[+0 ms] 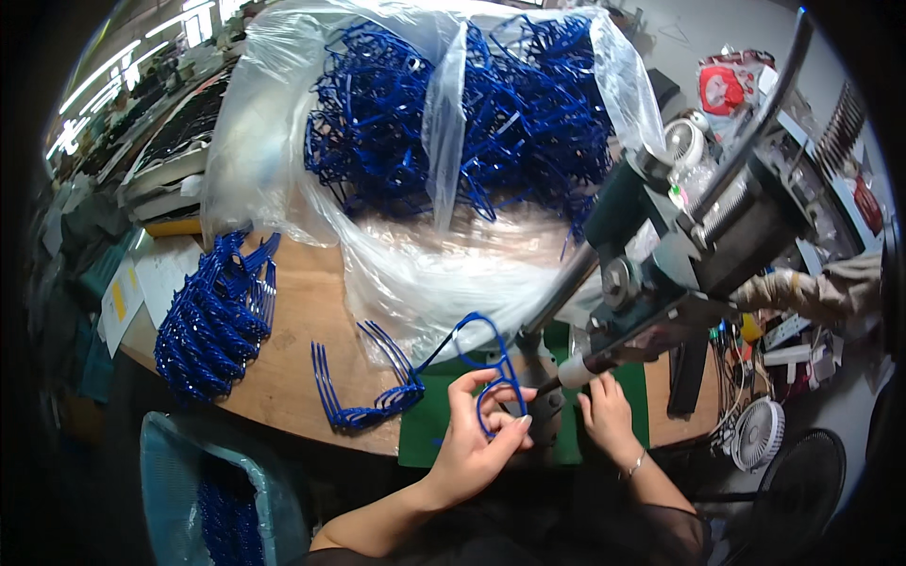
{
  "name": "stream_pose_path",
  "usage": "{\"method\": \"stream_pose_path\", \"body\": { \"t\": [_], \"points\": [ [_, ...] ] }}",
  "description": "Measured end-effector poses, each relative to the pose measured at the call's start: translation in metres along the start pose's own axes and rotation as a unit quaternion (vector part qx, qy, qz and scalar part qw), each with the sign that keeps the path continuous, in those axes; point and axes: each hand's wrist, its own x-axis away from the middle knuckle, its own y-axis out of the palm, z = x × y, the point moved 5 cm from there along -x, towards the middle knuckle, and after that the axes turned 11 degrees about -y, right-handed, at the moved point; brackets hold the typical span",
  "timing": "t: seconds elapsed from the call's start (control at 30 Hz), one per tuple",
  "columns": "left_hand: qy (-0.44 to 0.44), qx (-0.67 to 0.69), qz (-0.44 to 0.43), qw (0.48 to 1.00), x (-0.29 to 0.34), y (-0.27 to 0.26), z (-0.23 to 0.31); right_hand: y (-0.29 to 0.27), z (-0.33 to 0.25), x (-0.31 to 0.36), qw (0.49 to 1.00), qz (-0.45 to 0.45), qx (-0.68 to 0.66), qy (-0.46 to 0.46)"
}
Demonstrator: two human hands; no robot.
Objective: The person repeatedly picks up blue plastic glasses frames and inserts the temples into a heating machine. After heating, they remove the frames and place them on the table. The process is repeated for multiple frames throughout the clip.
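Far across the wooden bench (293, 311), a big clear plastic bag (415, 189) sprawls open, stuffed with a tangle of blue eyeglass frames (472, 113), and its loose film spills down toward the near edge. To the right stands the dark bench press (698, 245), its long lever handle (755, 113) slanting up and away to the far right. On the left, a neat row of blue frames (212, 316) lies stacked, and nearer the middle a few more stacked frames (368, 396) sit beside the green mat (425, 424). Down at the near left, a pale crate (217, 491) holds more blue pieces. Now the action: the left hand (472, 443) pinches a single blue eyeglass frame (486, 363) between thumb and fingers, closed on its near rim, and the frame's long axis runs up and to the left, away from the hand, its far end leaning over the bag's film. The press's lower tool sits just right of that held frame. The right hand (604, 410) rests just beside it under the press head, fingers loosely curled and, as far as can be seen, empty; the left hand is the one on the frame
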Motion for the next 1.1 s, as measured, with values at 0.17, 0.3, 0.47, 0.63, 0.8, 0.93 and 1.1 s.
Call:
{"method": "stream_pose_path", "body": {
  "t": [0.17,0.3,0.47,0.63,0.8,0.93,1.1],
  "points": [
    [-0.045,0.064,-0.001,0.997,-0.006,0.019,0.0,0.012,-0.005,0.003,0.997,-0.038,0.065,0.012],
    [-0.17,0.197,-0.025,0.965,0.005,0.008,-0.004,-0.007,-0.004,0.02,0.999,0.016,-0.029,0.006],
    [-0.23,0.148,-0.006,0.962,0.006,0.018,-0.019,-0.01,0.033,0.016,0.96,0.088,-0.212,0.163],
    [-0.27,0.041,-0.011,0.962,0.012,0.017,-0.014,0.024,0.038,0.036,0.939,0.109,-0.259,0.198],
    [-0.238,0.045,-0.02,0.97,0.011,0.018,-0.021,0.023,0.031,0.027,0.964,0.084,-0.203,0.153],
    [-0.242,0.053,-0.042,0.968,0.01,0.02,-0.027,0.024,0.024,0.029,0.973,0.106,-0.156,0.134],
    [-0.261,0.038,-0.046,0.964,0.013,0.021,-0.035,0.032,0.041,0.032,0.942,0.105,-0.247,0.203]
  ]
}}
